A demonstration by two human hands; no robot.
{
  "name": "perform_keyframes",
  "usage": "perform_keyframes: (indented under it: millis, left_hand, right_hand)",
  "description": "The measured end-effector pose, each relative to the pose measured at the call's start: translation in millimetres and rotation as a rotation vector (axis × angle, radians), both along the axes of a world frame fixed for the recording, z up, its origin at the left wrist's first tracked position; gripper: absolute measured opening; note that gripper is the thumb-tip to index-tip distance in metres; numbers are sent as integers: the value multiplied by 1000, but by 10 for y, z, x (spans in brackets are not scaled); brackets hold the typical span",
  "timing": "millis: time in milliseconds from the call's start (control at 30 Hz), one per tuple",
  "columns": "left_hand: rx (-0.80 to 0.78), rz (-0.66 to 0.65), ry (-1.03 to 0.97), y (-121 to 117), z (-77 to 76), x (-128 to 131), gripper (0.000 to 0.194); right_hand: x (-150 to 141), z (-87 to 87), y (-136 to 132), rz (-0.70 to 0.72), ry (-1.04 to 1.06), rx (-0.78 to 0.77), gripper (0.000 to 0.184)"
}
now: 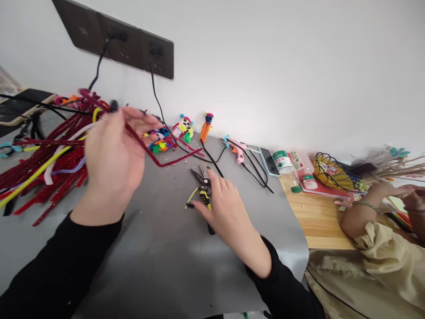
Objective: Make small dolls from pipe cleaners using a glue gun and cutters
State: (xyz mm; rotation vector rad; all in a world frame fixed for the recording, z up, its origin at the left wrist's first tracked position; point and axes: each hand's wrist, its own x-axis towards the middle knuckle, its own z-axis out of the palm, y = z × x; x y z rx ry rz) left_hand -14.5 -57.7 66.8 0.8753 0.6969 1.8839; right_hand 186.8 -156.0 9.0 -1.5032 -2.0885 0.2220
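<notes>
My left hand [114, 153] is raised on the left, closed around a dark red pipe cleaner [148, 150]. One end of the pipe cleaner loops above the thumb; the other hangs out to the right with a sharp bend. Over the table mat, my right hand [226, 199] reaches to the yellow-and-black pliers [205, 188], thumb and fingers apart, the palm partly over the handles. Whether it touches them I cannot tell. A short yellow-green pipe cleaner piece [191, 198] lies beside the pliers.
Red, yellow and white pipe cleaners [63, 164] are heaped at left. Small pipe-cleaner figures [182, 126], a pink glue gun [238, 153] with cords, a phone [268, 161] and bottles [282, 161] line the wall. At right, a co-worker's arm [361, 212] is beside a yellow basket [332, 173].
</notes>
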Motion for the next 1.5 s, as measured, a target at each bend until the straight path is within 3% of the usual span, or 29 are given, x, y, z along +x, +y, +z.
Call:
perform_keyframes:
  millis: [67, 133, 267, 367, 467, 567, 700, 833, 1000, 1100, 1167, 1233, 1367, 1500]
  left_hand:
    - [17, 50, -93, 152, 136, -98, 36]
    - [-40, 32, -196, 281, 255, -127, 42]
    - [-224, -125, -346, 426, 460, 29, 43]
    - [-263, -249, -323, 471, 517, 233, 41]
    - [-276, -432, -283, 529, 390, 384, 41]
    - [-336, -543, -187, 619, 93, 413, 44]
    - [-347, -646, -87, 695, -322, 261, 39]
    - [-345, -742, -9, 646, -546, 52, 44]
    - [-311, -810, 64, 570, -692, -12, 33]
    - [-263, -788, 78, 575, -760, 54, 29]
    - [-230, -756, 78, 588, -790, 118, 30]
    - [-207, -739, 90, 595, -809, 181, 34]
    - [-206, -768, 170, 553, -834, 238, 47]
    - [-241, -720, 298, 459, -817, 171, 56]
  right_hand:
    - [36, -58, -219, -121, -310, -47, 83]
    - [64, -73, -340, -179, -483, -125, 80]
    - [174, -17, -293, -234, -540, -210, 74]
    - [274, -1, -175, -217, -492, -207, 71]
    - [331, -29, -126, -202, -415, -202, 69]
    - [380, -14, -179, -179, -279, -181, 62]
    - [545, 158, -276, -172, -75, -130, 58]
    - [800, 210, -100, -248, -64, -82, 50]
    - [957, -101, 279, -327, -131, -102, 52]
    - [830, -154, 370, -216, -25, -59, 50]
    - [649, -95, 425, -86, 147, -63, 53]
    - [424, -15, 531, 20, 440, -169, 58]
    - [1, 32, 854, -72, 934, -254, 40]
    - [-216, -95, 996, -70, 1075, -276, 43]
